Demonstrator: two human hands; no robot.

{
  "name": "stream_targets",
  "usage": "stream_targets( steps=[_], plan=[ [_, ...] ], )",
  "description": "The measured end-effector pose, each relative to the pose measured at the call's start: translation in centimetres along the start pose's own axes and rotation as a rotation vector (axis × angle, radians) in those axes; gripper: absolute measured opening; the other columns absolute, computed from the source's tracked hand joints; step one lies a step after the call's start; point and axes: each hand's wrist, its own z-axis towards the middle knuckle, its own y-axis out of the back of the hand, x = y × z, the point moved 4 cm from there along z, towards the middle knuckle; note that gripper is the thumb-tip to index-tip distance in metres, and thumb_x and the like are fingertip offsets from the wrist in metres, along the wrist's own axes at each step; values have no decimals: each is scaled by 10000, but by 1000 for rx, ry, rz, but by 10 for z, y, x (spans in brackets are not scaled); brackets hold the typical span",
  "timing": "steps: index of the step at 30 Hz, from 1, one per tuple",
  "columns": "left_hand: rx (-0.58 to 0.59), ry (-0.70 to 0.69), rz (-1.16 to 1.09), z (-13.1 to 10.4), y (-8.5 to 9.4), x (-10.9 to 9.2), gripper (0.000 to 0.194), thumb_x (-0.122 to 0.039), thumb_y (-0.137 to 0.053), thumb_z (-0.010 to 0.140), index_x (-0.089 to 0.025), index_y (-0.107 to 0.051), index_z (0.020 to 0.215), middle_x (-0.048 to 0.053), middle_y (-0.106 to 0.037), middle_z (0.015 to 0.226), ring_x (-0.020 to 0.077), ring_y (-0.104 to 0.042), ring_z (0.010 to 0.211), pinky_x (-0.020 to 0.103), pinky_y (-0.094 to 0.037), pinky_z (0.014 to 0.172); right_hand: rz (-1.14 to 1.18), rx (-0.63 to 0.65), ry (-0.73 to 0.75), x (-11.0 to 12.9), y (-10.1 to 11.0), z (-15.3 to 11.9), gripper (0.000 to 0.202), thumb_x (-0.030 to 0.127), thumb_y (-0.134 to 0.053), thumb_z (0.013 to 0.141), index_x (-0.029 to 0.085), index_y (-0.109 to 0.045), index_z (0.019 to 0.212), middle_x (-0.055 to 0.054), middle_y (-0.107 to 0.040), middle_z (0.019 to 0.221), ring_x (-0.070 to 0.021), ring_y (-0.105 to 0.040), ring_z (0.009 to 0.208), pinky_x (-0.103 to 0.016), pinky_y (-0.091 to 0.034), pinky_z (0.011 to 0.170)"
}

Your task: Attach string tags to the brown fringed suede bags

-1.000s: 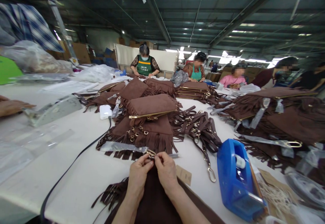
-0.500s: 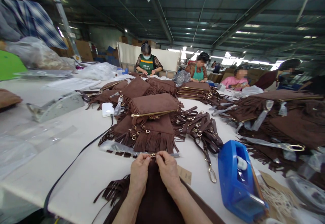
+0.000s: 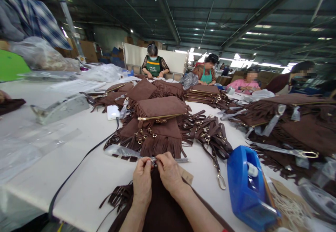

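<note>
A dark brown fringed suede bag (image 3: 160, 207) lies on the white table (image 3: 86, 183) right in front of me. My left hand (image 3: 142, 179) and my right hand (image 3: 169, 170) meet at its top edge, pinching a small metal fitting wrapped in a clear plastic strip (image 3: 123, 152) that runs off to the left. A small brown paper tag (image 3: 187, 176) lies just right of my right hand.
A blue tape dispenser (image 3: 248, 190) stands at my right. Stacked brown fringed bags (image 3: 157, 120), a heap of straps with clasps (image 3: 210, 137) and more bags (image 3: 296, 123) fill the middle and right. A black cable (image 3: 78, 167) crosses the table. Several people (image 3: 153, 63) work at the far side.
My view has tilted slightly. Both hands stay pinched at the bag's top edge, with the left thumb closing further over the wrapped fitting.
</note>
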Motion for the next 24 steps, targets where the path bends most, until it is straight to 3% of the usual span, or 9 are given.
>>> stream_targets(
  steps=[5,11,19,24],
  plan=[
    [4,-1,-21,-1,0,0,242,-424,-534,713,-186,-540,757,-13,-545,668,157,-518,659,273,-416,644,-27,5,-9,-4,-4,4,159,97,-478,808,172,-615,776,-51,-549,812,-172,-553,764,-265,-443,710],
    [12,11,-40,-2,0,-1,226,-411,-528,722,-188,-532,760,-13,-541,679,154,-515,665,271,-411,654,34,49,40,-2,-1,4,202,91,-454,823,166,-611,925,-63,-556,878,-178,-555,824,-270,-444,751],
    [8,19,-50,-1,0,1,237,-416,-537,719,-185,-531,770,-12,-551,676,150,-523,656,267,-416,647,-1,99,19,-1,-4,5,156,75,-479,826,152,-613,810,-64,-536,856,-175,-554,807,-266,-446,740],
    [-1,10,-60,-1,1,2,240,-422,-538,726,-187,-534,774,-20,-552,674,140,-525,645,254,-419,635,17,111,36,-1,-2,5,193,83,-459,854,164,-614,935,-63,-532,896,-171,-557,829,-263,-446,760]
  ],
)
